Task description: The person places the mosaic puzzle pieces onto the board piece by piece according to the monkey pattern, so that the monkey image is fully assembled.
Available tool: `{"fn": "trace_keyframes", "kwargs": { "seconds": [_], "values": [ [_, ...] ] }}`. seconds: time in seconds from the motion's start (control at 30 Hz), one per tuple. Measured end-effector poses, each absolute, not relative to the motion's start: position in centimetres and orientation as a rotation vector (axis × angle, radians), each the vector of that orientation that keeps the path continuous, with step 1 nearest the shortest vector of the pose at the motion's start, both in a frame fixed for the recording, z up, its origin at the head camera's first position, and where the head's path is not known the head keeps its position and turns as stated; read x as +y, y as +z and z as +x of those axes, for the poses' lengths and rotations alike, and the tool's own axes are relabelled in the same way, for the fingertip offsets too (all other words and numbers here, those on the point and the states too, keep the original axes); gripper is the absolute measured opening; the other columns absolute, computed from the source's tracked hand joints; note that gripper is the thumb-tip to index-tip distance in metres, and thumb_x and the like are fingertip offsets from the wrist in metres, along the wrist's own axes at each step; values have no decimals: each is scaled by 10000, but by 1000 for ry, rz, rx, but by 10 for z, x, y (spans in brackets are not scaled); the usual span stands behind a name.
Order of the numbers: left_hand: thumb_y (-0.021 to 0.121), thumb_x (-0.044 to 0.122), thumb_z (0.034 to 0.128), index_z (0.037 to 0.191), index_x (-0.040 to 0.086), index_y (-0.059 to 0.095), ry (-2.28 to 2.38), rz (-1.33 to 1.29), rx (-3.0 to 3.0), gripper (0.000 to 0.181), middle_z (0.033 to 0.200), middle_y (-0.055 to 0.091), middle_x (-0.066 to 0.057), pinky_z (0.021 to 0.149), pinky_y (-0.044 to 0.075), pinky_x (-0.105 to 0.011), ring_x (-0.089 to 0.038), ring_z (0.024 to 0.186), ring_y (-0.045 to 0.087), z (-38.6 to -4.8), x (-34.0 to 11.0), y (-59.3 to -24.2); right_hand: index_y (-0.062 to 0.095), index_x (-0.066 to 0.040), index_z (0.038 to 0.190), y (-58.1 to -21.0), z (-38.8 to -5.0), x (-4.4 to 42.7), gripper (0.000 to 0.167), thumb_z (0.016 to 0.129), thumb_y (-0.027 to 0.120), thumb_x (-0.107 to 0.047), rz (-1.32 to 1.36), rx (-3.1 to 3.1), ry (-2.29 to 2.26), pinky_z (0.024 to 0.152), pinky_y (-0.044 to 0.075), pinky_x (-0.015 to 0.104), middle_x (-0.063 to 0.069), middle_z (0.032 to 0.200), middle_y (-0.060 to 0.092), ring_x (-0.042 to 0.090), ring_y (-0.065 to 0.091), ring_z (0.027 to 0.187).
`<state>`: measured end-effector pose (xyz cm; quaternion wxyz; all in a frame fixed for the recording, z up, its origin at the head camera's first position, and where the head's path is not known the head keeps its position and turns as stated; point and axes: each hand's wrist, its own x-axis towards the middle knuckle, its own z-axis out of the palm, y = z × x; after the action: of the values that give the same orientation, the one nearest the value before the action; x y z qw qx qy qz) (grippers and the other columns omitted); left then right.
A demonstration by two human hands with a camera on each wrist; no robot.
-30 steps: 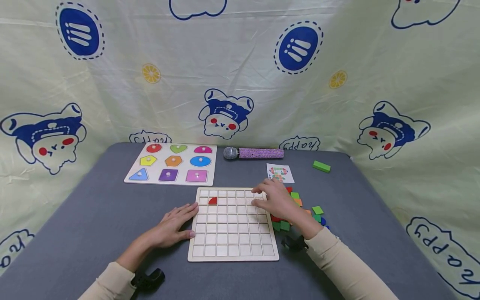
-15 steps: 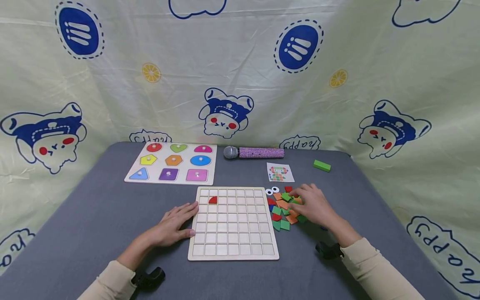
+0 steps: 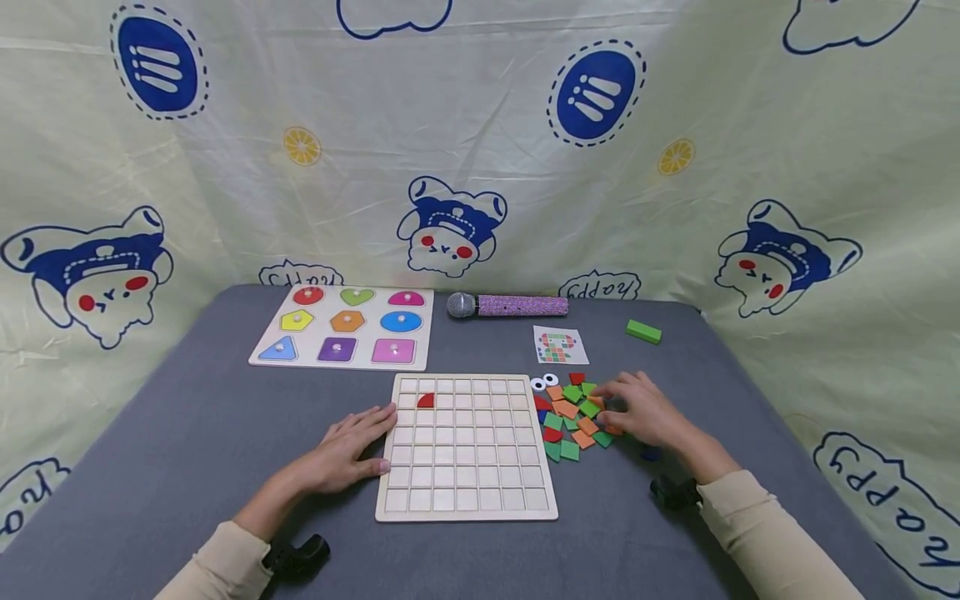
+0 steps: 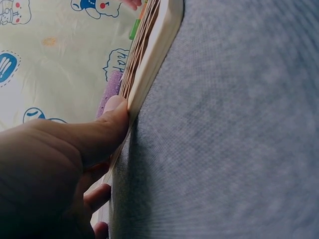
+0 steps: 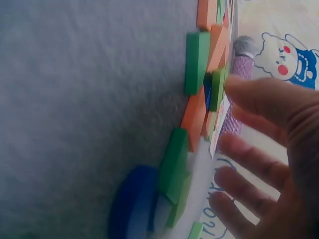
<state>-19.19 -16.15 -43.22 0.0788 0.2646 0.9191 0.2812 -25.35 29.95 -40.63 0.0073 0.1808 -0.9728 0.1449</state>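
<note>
A pale wooden grid board (image 3: 467,456) lies flat on the table, with a red quarter-circle piece (image 3: 426,401) in one cell near its upper left. My left hand (image 3: 348,450) rests against the board's left edge, fingers extended; in the left wrist view its thumb (image 4: 114,112) touches the rim. Right of the board spreads a heap of coloured pieces, among them a green square (image 3: 570,451) and orange ones (image 3: 565,408). Over the heap's right side hovers my right hand (image 3: 648,410). Its fingers are spread and relaxed in the right wrist view, and I see nothing held between them.
Behind the board lie a shape puzzle (image 3: 262,354), a purple microphone (image 3: 522,307) and a small pattern card (image 3: 561,345). A green block (image 3: 643,332) sits at the far right. Two white ring-shaped pieces (image 3: 551,379) lie by the board's upper right corner.
My right hand has moved right, from above the board's upper right to over the coloured pieces, uncovering part of the heap. The left hand and the board have stayed in place.
</note>
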Motion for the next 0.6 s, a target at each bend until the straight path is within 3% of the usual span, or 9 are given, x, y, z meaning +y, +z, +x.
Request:
{"fn": "trace_keyframes", "kwargs": {
  "seconds": [0.6],
  "values": [
    [628, 285, 892, 1457, 23, 322, 842, 815, 2763, 694, 1546, 280, -161, 1080, 146, -654, -418, 1411, 231, -192, -162, -433, 694, -177, 1122, -410, -269, 303, 285, 838, 696, -200, 708, -3095, 418, 684, 287, 296, 24, 947, 549, 167, 364, 829]
  ]
}}
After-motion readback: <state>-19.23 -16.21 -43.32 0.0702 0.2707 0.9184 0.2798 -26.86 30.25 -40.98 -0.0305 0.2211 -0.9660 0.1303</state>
